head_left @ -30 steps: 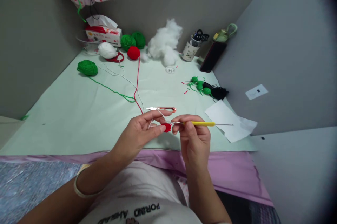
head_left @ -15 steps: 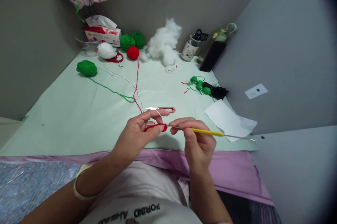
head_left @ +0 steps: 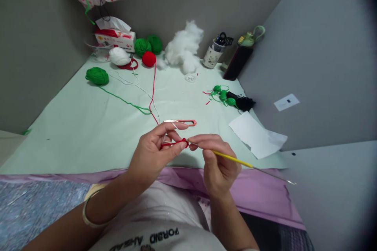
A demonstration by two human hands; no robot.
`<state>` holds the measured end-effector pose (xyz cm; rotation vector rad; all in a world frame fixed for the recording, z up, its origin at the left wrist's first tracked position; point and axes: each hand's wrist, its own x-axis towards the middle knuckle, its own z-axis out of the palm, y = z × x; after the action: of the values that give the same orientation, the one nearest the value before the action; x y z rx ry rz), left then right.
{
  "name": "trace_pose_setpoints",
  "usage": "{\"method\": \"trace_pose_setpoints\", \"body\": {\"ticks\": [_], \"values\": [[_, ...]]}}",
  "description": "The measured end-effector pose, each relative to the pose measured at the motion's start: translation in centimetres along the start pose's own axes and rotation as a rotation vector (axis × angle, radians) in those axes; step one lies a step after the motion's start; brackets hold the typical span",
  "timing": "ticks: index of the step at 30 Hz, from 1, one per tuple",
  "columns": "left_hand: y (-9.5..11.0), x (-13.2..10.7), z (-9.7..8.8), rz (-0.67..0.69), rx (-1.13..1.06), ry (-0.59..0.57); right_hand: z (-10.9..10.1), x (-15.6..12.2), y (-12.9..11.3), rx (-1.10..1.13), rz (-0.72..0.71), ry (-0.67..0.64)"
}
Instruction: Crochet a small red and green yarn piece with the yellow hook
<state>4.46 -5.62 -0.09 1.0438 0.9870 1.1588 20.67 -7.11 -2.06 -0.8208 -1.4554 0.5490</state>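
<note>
My left hand (head_left: 153, 151) pinches a small red crochet piece (head_left: 181, 143) between thumb and fingers, with red yarn (head_left: 153, 86) and a white strand running over its fingers. My right hand (head_left: 218, 160) is closed around a yellow-handled crochet hook (head_left: 235, 160), whose tip touches the red piece and whose rear end slants down to the right. The red yarn leads back to a red ball (head_left: 149, 59). Both hands hover above the near edge of the pale green table (head_left: 73, 125).
Thread snips (head_left: 181, 122) lie just beyond my hands. Green yarn balls (head_left: 97, 76), a white ball (head_left: 119, 56), stuffing (head_left: 184, 48), a tissue box (head_left: 114, 38) and a pen cup (head_left: 213, 55) stand at the back. Small green crochet pieces (head_left: 224, 96), black yarn (head_left: 244, 103) and white paper (head_left: 257, 135) lie right.
My right hand has tilted the hook so its rear end has swung down to the right. The red yarn is now drawn across my left fingers. The left hand has hardly moved.
</note>
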Motion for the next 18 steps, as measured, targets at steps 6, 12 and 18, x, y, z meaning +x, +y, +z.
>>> {"method": "trace_pose_setpoints", "body": {"ticks": [6,12,18], "values": [[-0.01,0.17,-0.08,-0.035,-0.069,-0.023,0.53,-0.04,0.52,0.156,0.102,0.049],[0.48,0.34,-0.48,-0.02,0.009,-0.184,0.53,0.55,0.82,0.358,0.277,0.08],[0.51,0.45,-0.3,-0.005,0.051,-0.185,-0.05,0.85,0.61,0.398,0.225,0.01]]}}
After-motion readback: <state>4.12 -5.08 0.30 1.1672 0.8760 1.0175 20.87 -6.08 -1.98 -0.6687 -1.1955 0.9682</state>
